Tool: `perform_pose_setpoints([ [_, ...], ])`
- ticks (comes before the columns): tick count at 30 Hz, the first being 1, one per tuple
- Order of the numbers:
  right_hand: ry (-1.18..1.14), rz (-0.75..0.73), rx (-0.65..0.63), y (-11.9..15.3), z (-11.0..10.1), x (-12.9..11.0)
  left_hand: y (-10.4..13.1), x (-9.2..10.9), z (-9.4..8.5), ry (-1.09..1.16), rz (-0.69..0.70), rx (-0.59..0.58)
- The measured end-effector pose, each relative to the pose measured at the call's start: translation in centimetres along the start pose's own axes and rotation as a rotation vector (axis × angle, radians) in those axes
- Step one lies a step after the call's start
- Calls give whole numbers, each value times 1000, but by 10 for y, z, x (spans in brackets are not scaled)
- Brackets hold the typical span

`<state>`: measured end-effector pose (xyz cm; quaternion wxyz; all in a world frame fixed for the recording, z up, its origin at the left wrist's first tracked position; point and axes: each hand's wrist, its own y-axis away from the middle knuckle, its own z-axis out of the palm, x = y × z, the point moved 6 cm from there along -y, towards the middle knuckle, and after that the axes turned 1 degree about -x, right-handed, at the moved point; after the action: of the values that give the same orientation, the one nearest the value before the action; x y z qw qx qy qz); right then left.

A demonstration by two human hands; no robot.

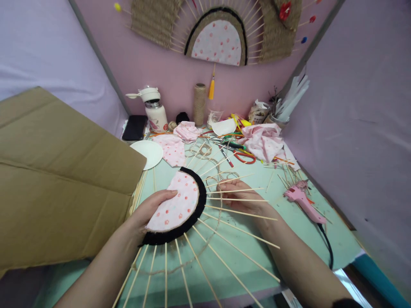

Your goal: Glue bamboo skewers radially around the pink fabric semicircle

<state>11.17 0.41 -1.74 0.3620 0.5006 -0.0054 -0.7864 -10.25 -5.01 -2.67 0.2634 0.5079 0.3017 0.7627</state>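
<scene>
My left hand (150, 207) grips a half-round fan piece (180, 196), its thumb lying on the pink flowered fabric and its fingers hidden underneath. A black band (203, 192) edges the fabric, and thin wooden sticks (239, 229) spread outward from it. Twine (220, 204) runs in an arc across the sticks, part way along them. On the right side, my right hand (240, 194) pinches this twine among the sticks, its fingertips close together. Loose loops of twine (204, 149) lie on the table beyond the fan.
A large cardboard sheet (64, 184) stands at left. Scissors (244, 158), pink fabric (263, 139), a white disc (149, 154) and a twine spool (199, 105) lie or stand farther back. At right rests a pink glue gun (303, 203). A similar finished-looking fan (216, 40) hangs on the wall.
</scene>
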Motion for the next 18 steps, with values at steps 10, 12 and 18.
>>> perform_pose_setpoints([
  [10,35,9,34,0,0,1,1,0,2,-1,-8,10],
  [12,37,3,34,1,0,0,1,0,3,-2,-10,2],
  [18,29,-36,16,2,3,-4,-2,-1,0,-31,0,-1],
])
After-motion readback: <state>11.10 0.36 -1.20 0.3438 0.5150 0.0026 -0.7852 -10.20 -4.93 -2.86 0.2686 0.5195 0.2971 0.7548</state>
